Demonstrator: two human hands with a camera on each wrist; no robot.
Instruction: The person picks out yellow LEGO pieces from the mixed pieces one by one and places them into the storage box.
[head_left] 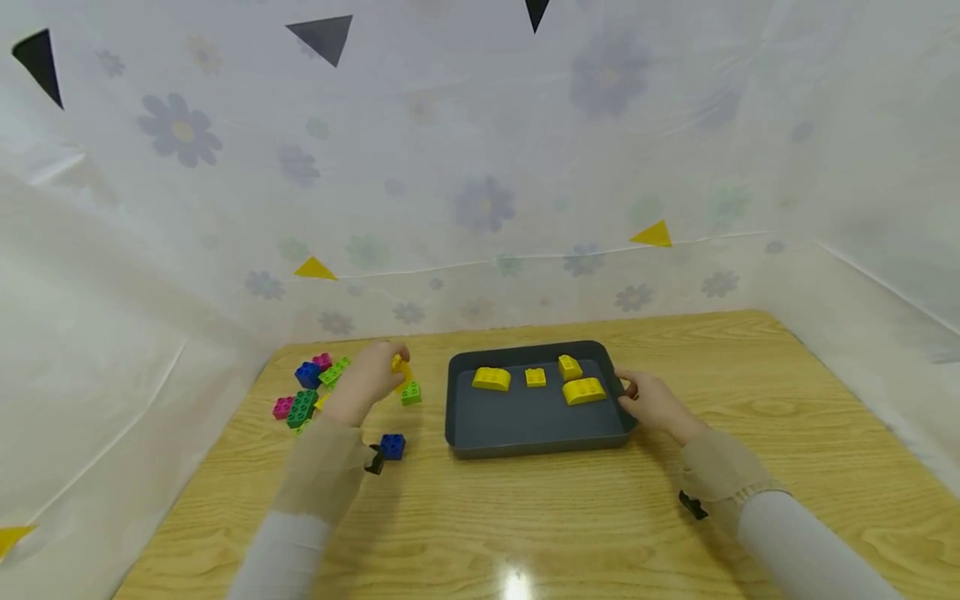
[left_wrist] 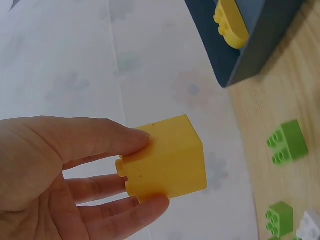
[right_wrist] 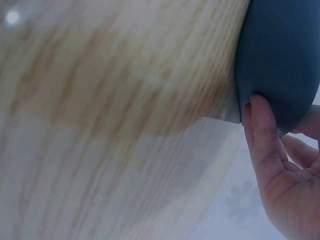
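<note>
My left hand [head_left: 365, 379] pinches a yellow building block [left_wrist: 167, 157] between thumb and fingertips, its studs turned toward the palm. It is raised near the loose blocks on the left side of the table. My right hand [head_left: 656, 404] grips the right wall of a dark grey tray [head_left: 525, 451]; in the right wrist view, fingers [right_wrist: 265, 125] lie against the wall's outer side. Inside the tray sit a curved yellow block [head_left: 491, 379], a small square yellow block [head_left: 536, 377], another yellow block [head_left: 569, 367] and a second curved one [head_left: 584, 391].
Left of the tray are a light green block [head_left: 411, 393] and a blue block [head_left: 392, 447]. Farther left lie a dark green block [head_left: 302, 409], another blue block [head_left: 307, 374], a pink block [head_left: 282, 407] and several others. A flowered sheet [head_left: 480, 167] hangs behind the wooden table [head_left: 525, 517].
</note>
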